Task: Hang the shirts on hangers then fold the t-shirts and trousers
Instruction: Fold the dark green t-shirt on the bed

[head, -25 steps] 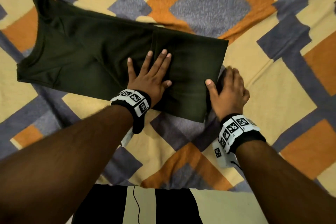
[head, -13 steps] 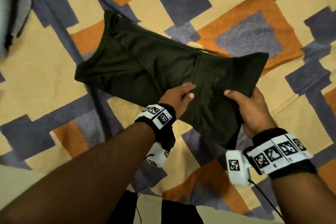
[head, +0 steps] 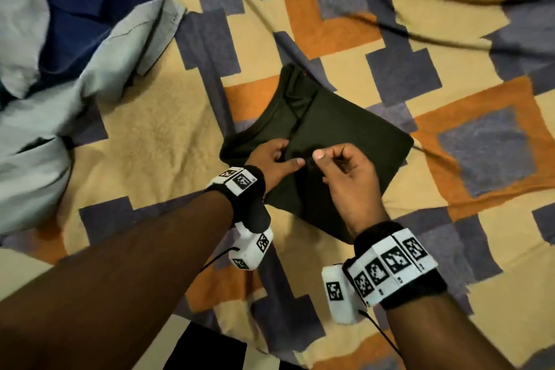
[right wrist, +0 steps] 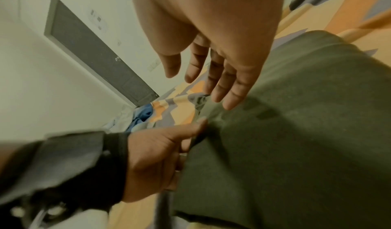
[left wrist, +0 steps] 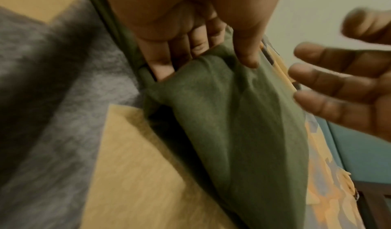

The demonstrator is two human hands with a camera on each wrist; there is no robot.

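Lying folded, dark-green t-shirt [head: 336, 129], creased.

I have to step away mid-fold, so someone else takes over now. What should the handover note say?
Left hand: pinching the near edge of the dark green t-shirt, fingers under the fabric.
Right hand: open just above the shirt, holding nothing.
The t-shirt lies folded over on the patterned blanket. A pile of light grey and blue clothes waits at far left.
Done: this shirt's fold, nearly.
Left: smooth and set it aside, then sort the pile. No hangers in view.
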